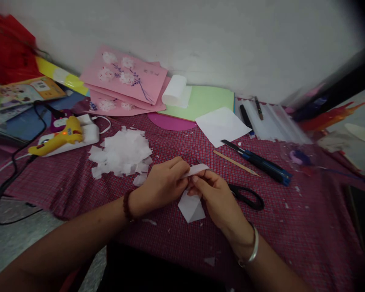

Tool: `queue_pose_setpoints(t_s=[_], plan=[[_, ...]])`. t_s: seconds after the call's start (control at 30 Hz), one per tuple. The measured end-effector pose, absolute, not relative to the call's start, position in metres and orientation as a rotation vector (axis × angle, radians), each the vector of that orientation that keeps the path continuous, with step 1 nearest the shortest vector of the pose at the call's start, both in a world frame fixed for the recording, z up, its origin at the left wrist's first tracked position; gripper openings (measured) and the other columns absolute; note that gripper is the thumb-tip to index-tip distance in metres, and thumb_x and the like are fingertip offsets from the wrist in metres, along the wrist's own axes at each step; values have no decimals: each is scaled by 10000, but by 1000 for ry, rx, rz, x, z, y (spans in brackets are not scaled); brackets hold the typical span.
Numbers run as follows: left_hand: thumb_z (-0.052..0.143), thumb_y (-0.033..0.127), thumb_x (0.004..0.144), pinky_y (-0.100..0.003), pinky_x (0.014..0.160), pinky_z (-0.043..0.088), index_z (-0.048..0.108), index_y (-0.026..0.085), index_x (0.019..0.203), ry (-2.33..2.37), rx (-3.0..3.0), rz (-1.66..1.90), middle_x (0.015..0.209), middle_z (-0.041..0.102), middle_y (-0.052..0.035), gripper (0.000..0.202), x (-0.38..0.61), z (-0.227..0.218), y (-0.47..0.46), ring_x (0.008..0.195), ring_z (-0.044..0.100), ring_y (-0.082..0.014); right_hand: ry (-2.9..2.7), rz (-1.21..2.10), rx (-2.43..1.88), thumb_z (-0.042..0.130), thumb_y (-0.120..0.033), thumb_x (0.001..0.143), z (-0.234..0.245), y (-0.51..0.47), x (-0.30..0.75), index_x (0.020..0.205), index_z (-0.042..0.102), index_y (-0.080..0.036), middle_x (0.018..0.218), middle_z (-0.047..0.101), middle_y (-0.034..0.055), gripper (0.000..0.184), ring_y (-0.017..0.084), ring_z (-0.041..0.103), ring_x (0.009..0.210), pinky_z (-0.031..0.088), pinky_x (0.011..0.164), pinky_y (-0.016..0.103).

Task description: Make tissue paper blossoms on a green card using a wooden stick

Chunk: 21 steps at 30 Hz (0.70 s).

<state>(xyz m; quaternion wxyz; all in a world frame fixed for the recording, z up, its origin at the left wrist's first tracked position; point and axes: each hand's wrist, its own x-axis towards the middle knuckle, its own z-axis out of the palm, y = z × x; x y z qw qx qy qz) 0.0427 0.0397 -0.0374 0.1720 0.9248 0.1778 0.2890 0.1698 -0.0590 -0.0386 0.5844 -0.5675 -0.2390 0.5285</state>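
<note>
Between my two hands is a folded strip of white paper (198,168). My left hand (166,180) pinches its left end, fingers curled. The right end is pinched by the thumb and fingers of my right hand (217,194). Just below my fingers, a white paper piece (192,207) shows over the cloth; I cannot tell whether it joins the strip. Black-handled scissors (250,198) lie beside my right hand, their blades mostly hidden under it. To the left of my left hand sits a heap of small white paper pieces (121,152).
A yellow glue gun (61,138) rests on a white power strip (89,136), cables trailing left. Pink cards with white blossoms (124,77), a white roll (174,90) and green paper (211,99) lie by the wall. A blue utility knife (261,164) and wooden stick (235,163) lie right.
</note>
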Motion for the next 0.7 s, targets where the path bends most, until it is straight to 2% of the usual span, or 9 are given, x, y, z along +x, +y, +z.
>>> queue_pose_setpoints(t_s=[0.2,0.5,0.63,0.7], plan=[[523,79,773,-232,556,354,503,174,742,491,2635,845,720,521,10,102,42,-38,39,633,487,-106,-510,1261,-1276,671,-367,724,-32,-60,169,681,598,-179,662,601,-2,206,92,551,540,430,558,261],[523,50,734,-222,621,400,567,157,835,483,2455,758,765,579,5,153,42,-34,35,695,539,-103,-455,1239,-1286,719,-342,663,-35,-57,170,681,633,-173,649,619,-7,191,87,537,520,410,538,248],[585,170,783,-225,609,392,609,156,893,487,2277,600,772,594,6,113,43,-24,33,675,527,-98,-535,1202,-1336,677,-331,690,-35,-57,170,671,637,-186,608,605,-9,152,108,535,540,412,545,261],[566,259,842,-226,602,388,613,156,844,511,2180,577,736,580,9,113,45,-21,34,656,511,-94,-602,1151,-1386,661,-312,695,-35,-58,170,642,633,-189,587,590,-13,138,109,522,539,398,536,258]])
